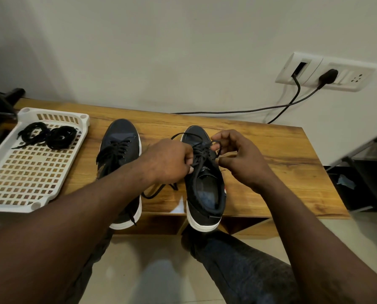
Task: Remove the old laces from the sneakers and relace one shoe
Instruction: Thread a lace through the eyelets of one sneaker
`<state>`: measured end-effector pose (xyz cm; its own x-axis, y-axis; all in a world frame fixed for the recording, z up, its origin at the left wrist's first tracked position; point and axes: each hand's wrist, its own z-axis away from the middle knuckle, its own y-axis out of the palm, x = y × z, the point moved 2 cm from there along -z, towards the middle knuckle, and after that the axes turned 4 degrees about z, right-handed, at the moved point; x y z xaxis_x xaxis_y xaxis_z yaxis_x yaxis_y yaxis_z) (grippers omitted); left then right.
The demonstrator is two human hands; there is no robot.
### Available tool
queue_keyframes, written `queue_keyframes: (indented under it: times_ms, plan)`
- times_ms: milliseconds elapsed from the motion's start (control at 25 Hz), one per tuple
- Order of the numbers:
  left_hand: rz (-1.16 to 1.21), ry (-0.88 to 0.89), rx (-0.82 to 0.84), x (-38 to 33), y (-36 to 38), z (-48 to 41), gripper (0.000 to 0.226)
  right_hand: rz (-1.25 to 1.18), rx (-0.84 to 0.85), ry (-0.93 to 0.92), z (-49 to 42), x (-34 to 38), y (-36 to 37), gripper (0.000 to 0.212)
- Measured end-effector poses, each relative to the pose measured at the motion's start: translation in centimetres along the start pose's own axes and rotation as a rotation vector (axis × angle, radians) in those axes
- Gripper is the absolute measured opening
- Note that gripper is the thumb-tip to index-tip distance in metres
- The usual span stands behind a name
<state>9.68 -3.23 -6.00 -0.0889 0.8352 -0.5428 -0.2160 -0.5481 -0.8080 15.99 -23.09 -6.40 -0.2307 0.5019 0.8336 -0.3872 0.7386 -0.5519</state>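
Two dark sneakers with white soles stand side by side on a wooden table (271,150), toes pointing away from me. The left sneaker (119,139) is laced, with loose ends hanging over its side. Both hands work over the right sneaker (205,194). My left hand (167,161) pinches its black lace (201,155) at the tongue. My right hand (238,156) pinches a loop of the same lace near the upper eyelets. One lace end trails onto the table between the shoes. A bundle of black laces (49,134) lies in a white tray.
The white perforated plastic tray (25,178) sits at the table's left end. A wall socket plate (323,72) with a black plug and cables hangs behind the table on the right. My knee is below the table's front edge.
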Motion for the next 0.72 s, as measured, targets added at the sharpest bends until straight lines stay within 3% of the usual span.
queue_keyframes:
  times_ms: [360, 600, 720]
  plan:
    - [0.015, 0.02, -0.005, 0.4, -0.1, 0.0, 0.014, 0.104, -0.026, 0.096, -0.2, -1.3, 0.5, 0.009]
    - [0.007, 0.013, 0.026, 0.3, -0.4, 0.2, 0.015, 0.168, -0.163, 0.152, -0.2, -1.1, 0.8, 0.016]
    - [-0.248, -0.037, 0.08, 0.6, -0.6, 0.6, 0.017, 0.175, -0.185, 0.194, -0.3, -1.1, 0.9, 0.018]
